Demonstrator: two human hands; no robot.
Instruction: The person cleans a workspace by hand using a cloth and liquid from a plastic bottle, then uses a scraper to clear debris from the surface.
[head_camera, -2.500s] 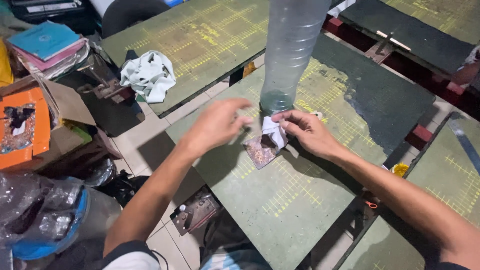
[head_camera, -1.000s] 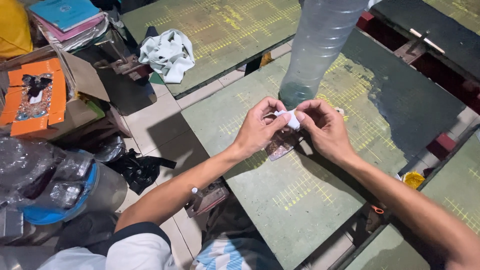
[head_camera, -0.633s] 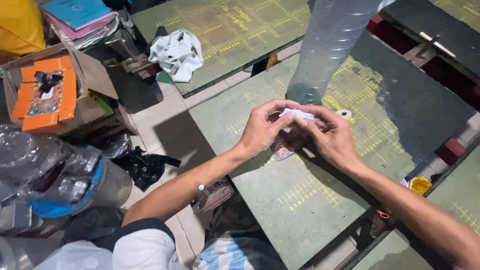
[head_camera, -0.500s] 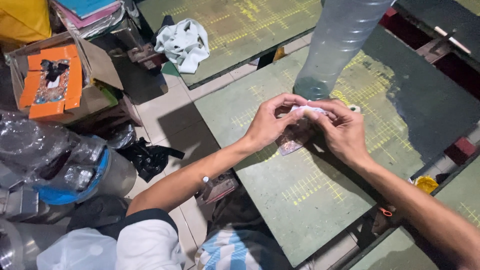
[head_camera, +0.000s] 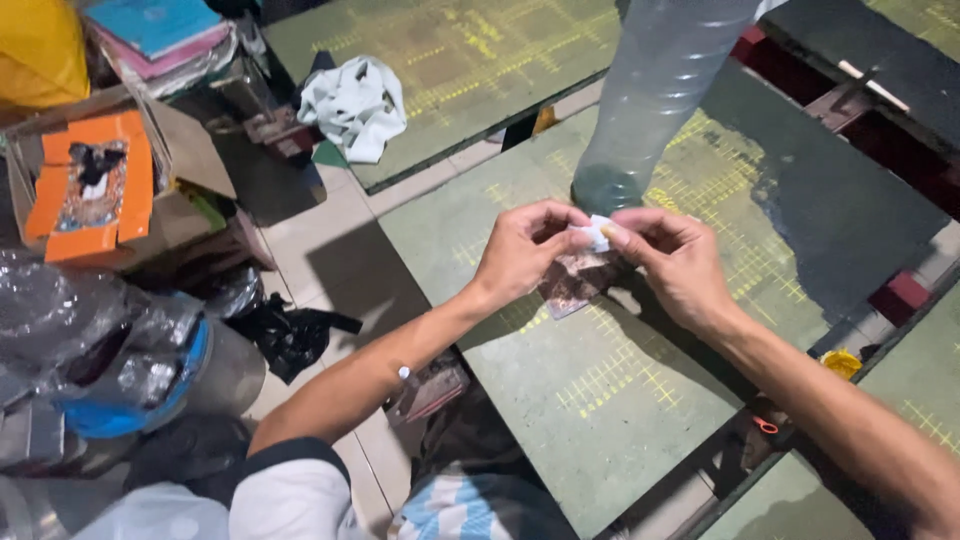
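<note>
My fingers (head_camera: 575, 232) on both hands pinch a small white scrap (head_camera: 598, 234) above the tabletop (head_camera: 640, 400); tugging unevenly could tear it, or knock the plastic bottle (head_camera: 655, 90) just beyond.

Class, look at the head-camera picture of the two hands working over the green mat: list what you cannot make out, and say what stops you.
- Small white piece: mostly hidden by the fingertips of the left hand and right hand; its kind is unclear.
- Clear plastic bottle: top cut off by the upper edge.
- Brownish packet on the green mat: partly under the hands, pattern too small.
- Right forearm: cut off at the lower right corner.
</note>
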